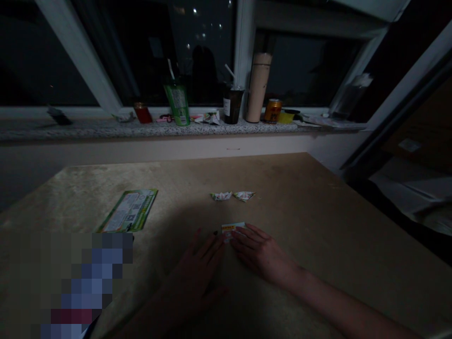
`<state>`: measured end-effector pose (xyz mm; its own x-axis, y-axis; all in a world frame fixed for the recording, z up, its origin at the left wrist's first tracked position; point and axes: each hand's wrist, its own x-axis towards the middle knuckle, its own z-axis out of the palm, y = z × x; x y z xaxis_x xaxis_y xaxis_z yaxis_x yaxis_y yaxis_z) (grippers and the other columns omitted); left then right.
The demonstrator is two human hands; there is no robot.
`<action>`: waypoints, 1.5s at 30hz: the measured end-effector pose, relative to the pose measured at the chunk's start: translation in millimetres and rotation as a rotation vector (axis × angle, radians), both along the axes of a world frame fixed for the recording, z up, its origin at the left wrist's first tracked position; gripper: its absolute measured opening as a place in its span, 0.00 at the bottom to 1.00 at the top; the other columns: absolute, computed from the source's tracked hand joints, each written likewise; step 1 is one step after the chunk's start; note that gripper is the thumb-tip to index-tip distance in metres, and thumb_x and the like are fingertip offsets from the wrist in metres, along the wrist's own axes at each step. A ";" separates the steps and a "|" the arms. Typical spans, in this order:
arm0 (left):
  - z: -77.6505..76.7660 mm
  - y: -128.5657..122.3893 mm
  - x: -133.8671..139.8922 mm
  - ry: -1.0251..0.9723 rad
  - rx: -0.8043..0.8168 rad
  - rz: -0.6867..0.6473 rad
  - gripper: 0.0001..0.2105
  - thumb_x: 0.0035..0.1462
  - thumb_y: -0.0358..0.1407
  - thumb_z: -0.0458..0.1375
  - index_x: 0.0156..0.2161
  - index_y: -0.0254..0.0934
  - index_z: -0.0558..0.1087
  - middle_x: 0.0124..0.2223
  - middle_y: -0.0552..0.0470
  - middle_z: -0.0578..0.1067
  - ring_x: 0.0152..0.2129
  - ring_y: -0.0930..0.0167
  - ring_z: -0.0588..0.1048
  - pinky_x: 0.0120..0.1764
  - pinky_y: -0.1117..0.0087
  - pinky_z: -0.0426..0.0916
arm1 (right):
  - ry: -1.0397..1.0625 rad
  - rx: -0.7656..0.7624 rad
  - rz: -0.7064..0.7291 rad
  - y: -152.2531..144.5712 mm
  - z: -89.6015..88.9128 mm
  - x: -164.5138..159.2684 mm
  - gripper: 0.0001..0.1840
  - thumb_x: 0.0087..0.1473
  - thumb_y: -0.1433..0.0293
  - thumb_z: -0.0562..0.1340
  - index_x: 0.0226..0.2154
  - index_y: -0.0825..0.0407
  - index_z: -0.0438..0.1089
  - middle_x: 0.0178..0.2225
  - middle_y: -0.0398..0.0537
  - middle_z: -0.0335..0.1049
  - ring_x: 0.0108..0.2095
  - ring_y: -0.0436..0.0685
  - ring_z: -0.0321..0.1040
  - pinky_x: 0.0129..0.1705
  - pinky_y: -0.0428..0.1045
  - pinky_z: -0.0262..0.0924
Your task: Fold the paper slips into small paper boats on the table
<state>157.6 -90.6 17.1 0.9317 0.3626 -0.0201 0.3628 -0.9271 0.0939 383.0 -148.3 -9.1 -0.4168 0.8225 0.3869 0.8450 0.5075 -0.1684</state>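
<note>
A small printed piece of paper [229, 227], pale with a yellow band, lies flat on the table in front of me. My right hand [259, 249] rests over its right side, fingers stretched out and pressing on it. At its lower left edge, the fingertips of my left hand [201, 263] touch or nearly touch the paper; this hand lies in shadow with its fingers extended. Beyond them are two small folded paper pieces, a left one [221, 196] and a right one [244, 196]. Part of the paper is hidden under my fingers.
On the wooden table [318, 221], a green printed packet [130, 210] lies to the left, above a pixelated patch. The windowsill [205, 131] holds a green cup [178, 103], a dark cup [232, 106], a pink thermos [258, 89], an orange can [273, 111] and a red jar [142, 114].
</note>
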 end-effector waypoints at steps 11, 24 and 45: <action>-5.9 5.0 -3.0 -0.091 -0.040 0.019 0.37 0.60 0.50 0.51 0.67 0.41 0.39 0.66 0.47 0.50 0.62 0.57 0.49 0.60 0.46 0.32 | 0.043 -0.026 -0.057 -1.1 6.7 2.5 0.15 0.59 0.68 0.57 0.48 0.46 0.70 0.57 0.52 0.60 0.61 0.61 0.50 0.62 0.66 0.42; -0.3 0.2 2.8 -0.048 -0.045 0.001 0.35 0.61 0.49 0.49 0.67 0.38 0.40 0.66 0.45 0.50 0.62 0.60 0.49 0.61 0.48 0.31 | 0.064 -0.045 -0.071 -4.5 12.8 10.4 0.14 0.60 0.69 0.56 0.47 0.45 0.71 0.59 0.48 0.58 0.62 0.61 0.47 0.62 0.69 0.39; -8.5 -1.3 5.3 -0.083 -0.120 0.083 0.37 0.58 0.48 0.54 0.66 0.39 0.44 0.67 0.47 0.49 0.62 0.60 0.49 0.62 0.55 0.44 | 0.040 -0.110 -0.093 -3.7 10.2 15.0 0.17 0.60 0.68 0.56 0.51 0.40 0.68 0.64 0.49 0.48 0.64 0.63 0.43 0.61 0.71 0.37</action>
